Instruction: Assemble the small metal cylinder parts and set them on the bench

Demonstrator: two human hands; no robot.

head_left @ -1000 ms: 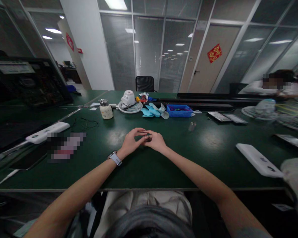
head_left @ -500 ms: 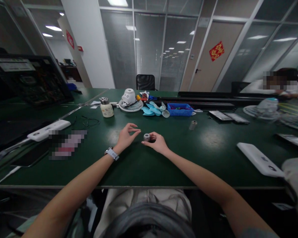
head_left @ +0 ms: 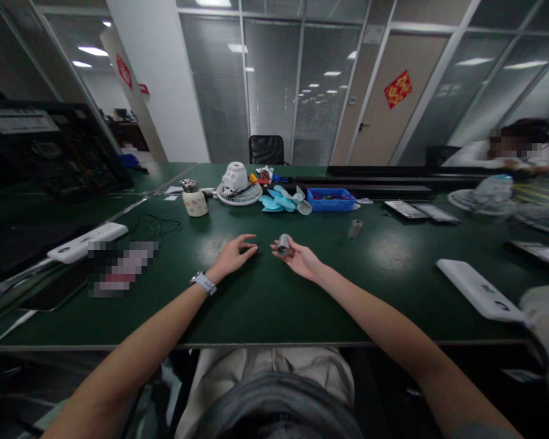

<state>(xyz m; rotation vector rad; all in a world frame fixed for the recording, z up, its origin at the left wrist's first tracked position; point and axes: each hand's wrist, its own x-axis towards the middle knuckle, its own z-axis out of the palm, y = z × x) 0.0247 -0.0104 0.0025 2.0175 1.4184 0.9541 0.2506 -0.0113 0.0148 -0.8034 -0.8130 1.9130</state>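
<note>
My right hand (head_left: 302, 259) grips a small metal cylinder (head_left: 283, 242), tipped so that one end faces me; it looks like a metal sleeve or motor housing. The fingers wrap it from beneath and from the right. My left hand (head_left: 232, 253), with a watch (head_left: 204, 283) on its wrist, hovers to the left with thumb and fingers apart and nothing between them. A second metal cylinder (head_left: 355, 228) stands upright on the green table (head_left: 256, 311), to the right of my right hand.
Behind my hands sit a cream jar (head_left: 195, 201), a white fan body (head_left: 236, 183), blue fan blades (head_left: 281, 200) and a blue basket (head_left: 330, 200). White power strips (head_left: 478, 291) lie on both sides. At the far right, another person (head_left: 512, 146) leans over the table.
My right hand has turned over and tilted the cylinder, moving it slightly right and up. My left hand has shifted a little, its fingers still apart.
</note>
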